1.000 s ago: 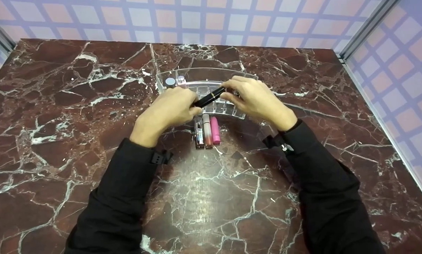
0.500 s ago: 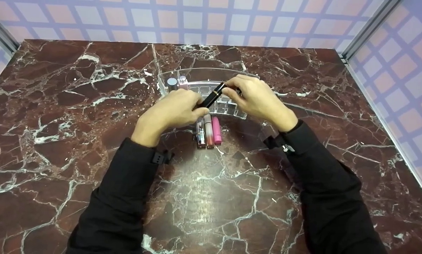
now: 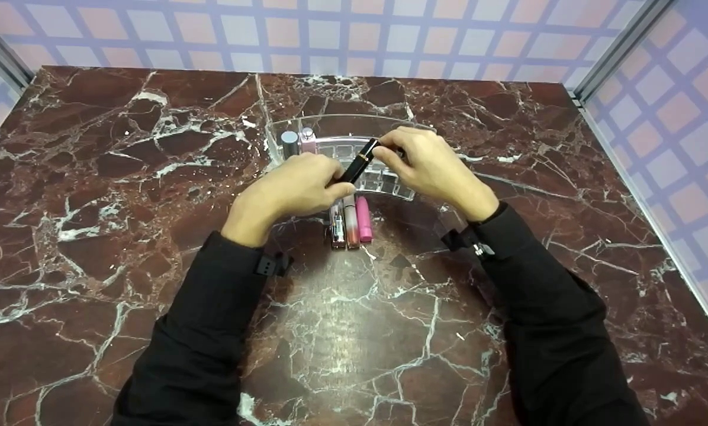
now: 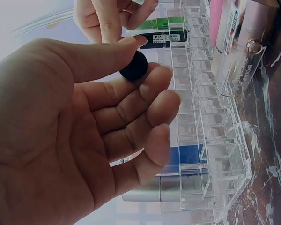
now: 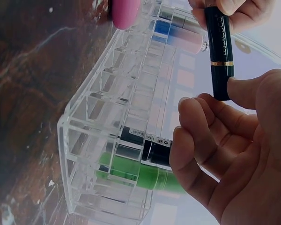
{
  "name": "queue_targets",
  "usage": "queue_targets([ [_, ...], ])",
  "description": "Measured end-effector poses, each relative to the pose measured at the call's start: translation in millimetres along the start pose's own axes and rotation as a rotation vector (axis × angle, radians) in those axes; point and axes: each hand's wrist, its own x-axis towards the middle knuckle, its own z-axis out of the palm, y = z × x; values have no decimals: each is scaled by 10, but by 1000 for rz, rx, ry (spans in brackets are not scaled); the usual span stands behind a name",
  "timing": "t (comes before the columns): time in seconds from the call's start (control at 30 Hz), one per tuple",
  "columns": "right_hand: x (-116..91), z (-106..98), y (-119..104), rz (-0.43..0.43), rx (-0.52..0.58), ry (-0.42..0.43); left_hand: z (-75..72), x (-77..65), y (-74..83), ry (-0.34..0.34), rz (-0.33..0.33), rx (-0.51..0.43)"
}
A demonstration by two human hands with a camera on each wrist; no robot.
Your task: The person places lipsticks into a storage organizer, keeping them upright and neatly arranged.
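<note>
A black lipstick tube (image 3: pixel 360 163) with a gold band is held slanted above a clear tiered organizer (image 3: pixel 410 192). My left hand (image 3: pixel 298 183) pinches its lower end between thumb and fingers; only the round black end (image 4: pixel 135 67) shows in the left wrist view. At the upper end, the thumb and index finger of my right hand (image 3: pixel 428 157) pinch the tube near its tip. The right wrist view shows pale lettering on the lipstick tube (image 5: pixel 219 37). My other right fingers curl loosely beside the organizer.
On the marble table before the organizer lie a pink tube (image 3: pixel 363 219), a lip gloss (image 3: pixel 352 225) and a clear-lidded tube (image 3: pixel 338 228). The organizer holds a green tube (image 5: pixel 131 171), a black tube (image 5: pixel 157 150), and a blue-and-pink one (image 5: pixel 178 36). Patterned walls stand behind and right.
The lipstick tube has turned steeper, its tip now showing beside my right fingers. My left hand has shifted slightly right and nearer. The right hand has barely moved.
</note>
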Motion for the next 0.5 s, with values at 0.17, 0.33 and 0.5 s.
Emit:
queue_targets([
  [0.17,0,-5,-8,15,32,-7,39,14,31,-35,-9,-6],
  [0.33,5,-12,-19,31,53,-19,89,54,49,-51,6,27],
  [0.5,8,-10,-32,39,71,-23,135,65,78,-60,33,25],
])
